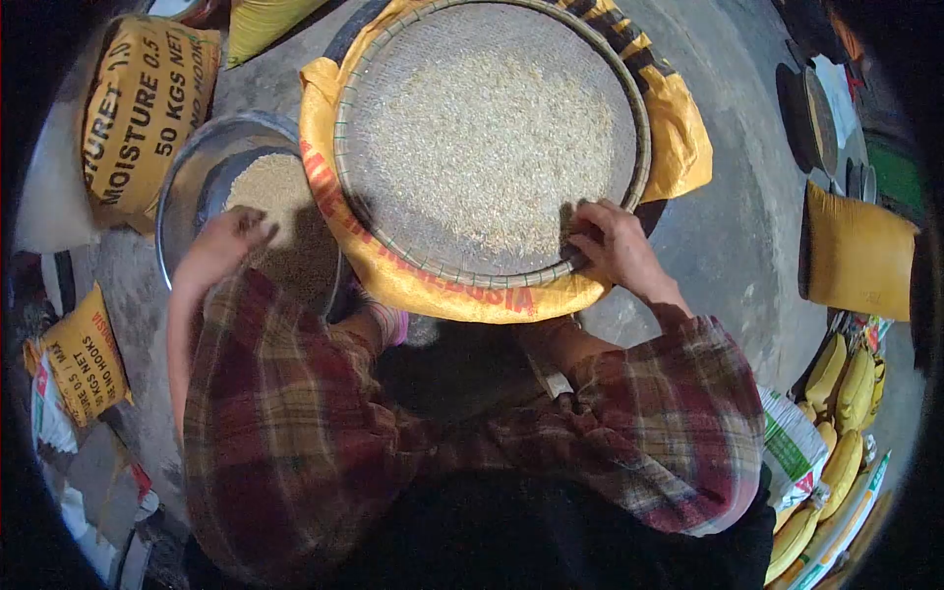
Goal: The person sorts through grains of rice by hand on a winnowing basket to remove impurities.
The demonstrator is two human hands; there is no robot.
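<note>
A round woven tray (639,147) with pale grain (482,138) spread over it rests on a yellow printed sack (472,300). Over the tray's lower right part is my right hand (612,236), fingers curled down at the grain near the rim; what they pinch is too small to make out. My left hand (228,241) hangs over the left side of a metal basin (172,197), which holds a heap of tan grain (280,187). The left fingers are bent and blurred, and their tips point toward the heap.
A full yellow sack (147,118) stands at upper left, a smaller one (84,364) at lower left. On the right are a yellow sack (860,256), folded yellow bundles (841,462) and a round pan (818,118). My plaid-covered legs or sleeves fill the lower middle.
</note>
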